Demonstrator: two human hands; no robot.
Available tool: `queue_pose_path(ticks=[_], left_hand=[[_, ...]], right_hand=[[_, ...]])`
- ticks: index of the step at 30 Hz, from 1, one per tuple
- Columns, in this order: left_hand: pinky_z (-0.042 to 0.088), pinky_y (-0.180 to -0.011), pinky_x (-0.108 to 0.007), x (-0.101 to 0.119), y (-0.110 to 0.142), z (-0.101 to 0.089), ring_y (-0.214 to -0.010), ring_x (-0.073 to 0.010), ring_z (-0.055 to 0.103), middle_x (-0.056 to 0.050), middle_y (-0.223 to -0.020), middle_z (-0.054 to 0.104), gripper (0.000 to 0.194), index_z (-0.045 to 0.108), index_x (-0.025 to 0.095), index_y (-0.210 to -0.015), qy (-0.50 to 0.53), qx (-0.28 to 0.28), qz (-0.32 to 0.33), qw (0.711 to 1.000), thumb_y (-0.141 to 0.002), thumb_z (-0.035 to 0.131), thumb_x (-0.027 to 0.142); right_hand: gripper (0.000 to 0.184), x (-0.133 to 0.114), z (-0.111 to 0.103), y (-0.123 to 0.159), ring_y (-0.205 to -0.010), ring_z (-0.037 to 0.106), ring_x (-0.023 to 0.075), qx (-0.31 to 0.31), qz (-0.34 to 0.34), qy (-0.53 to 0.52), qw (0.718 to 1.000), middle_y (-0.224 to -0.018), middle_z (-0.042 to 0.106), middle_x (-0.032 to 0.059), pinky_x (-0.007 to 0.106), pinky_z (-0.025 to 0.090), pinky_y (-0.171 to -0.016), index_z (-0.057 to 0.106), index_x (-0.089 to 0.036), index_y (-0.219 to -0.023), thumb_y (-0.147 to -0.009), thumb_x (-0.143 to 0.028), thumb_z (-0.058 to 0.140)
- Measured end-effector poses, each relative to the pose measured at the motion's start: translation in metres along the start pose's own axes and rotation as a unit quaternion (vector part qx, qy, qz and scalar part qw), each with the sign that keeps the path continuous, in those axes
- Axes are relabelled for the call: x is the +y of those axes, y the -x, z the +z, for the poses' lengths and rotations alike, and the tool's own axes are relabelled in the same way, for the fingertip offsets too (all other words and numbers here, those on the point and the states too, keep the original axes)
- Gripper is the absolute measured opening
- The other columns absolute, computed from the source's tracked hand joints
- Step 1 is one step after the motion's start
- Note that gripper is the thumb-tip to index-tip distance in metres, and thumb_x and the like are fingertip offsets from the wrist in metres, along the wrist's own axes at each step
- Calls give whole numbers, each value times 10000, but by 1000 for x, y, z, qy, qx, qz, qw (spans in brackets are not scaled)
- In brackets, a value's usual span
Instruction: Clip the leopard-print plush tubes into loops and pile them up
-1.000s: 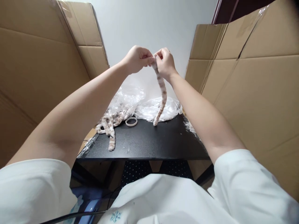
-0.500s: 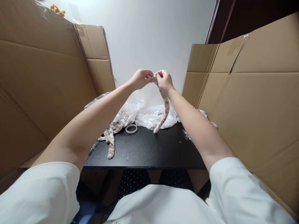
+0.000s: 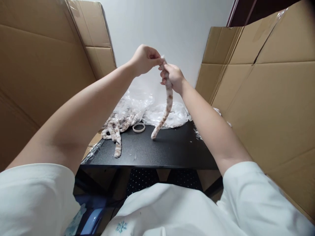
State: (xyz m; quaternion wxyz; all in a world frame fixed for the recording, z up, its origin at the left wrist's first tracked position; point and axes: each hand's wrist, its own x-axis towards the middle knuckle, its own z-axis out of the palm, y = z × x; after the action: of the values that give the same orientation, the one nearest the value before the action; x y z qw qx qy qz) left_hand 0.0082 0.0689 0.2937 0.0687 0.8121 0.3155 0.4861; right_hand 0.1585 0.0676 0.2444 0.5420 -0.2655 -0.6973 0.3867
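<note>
A long, thin plush tube (image 3: 169, 98), white with brown spots like a stuffed animal's tail, hangs from both hands above the black table. My left hand (image 3: 146, 60) pinches its top end between thumb and fingers. Just below, my right hand (image 3: 173, 76) is closed round the upper part of the tube. Its lower end curves toward the left, near the tabletop; whether it touches I cannot tell. Several similar plush strips (image 3: 116, 134) lie heaped on the table's left side. A pale ring (image 3: 138, 127), like a roll of tape, lies beside them.
Clear plastic bags (image 3: 167, 115) lie along the back of the black table (image 3: 157, 154), with spotted plush among them. Cardboard panels stand at left (image 3: 44, 62) and right (image 3: 275, 108). Bits of fluff or plastic (image 3: 197, 134) lie near my right forearm. A blue object (image 3: 93, 218) is below the table.
My right hand has shifted down the tube and wrapped round it, while my left hand keeps the top end. The tube's lower end has swung left. The camera view has tilted down slightly.
</note>
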Motion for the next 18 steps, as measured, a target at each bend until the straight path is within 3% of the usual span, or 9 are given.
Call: queue_pose_path(ticks=[5,13,18], left_hand=[[338,-536,-305,1,-1,-1,-538,-89,280,46,-439,449,368,620,248,-613,16,2,25,1000,-654,766,583],[385,-624,-315,-4,-5,1,-605,-102,289,45,-462,417,275,607,228,-595,35,46,9,998,-697,831,349],[388,-664,-331,-3,-3,-8,-609,-92,287,52,-480,370,294,578,207,-590,-12,87,-52,995,-726,823,293]], right_hand=[[455,7,-4,1,-572,511,78,-22,-3,-19,1000,-704,444,-50,308,523,-644,453,-214,-854,-956,-632,304],[466,18,-5,19,-455,402,44,-19,12,-17,1000,-620,349,-75,237,484,-559,433,-208,-800,-963,-621,292],[327,24,4,56,-376,284,57,-53,95,-84,991,-547,289,-95,206,414,-441,423,-223,-750,-954,-479,441]])
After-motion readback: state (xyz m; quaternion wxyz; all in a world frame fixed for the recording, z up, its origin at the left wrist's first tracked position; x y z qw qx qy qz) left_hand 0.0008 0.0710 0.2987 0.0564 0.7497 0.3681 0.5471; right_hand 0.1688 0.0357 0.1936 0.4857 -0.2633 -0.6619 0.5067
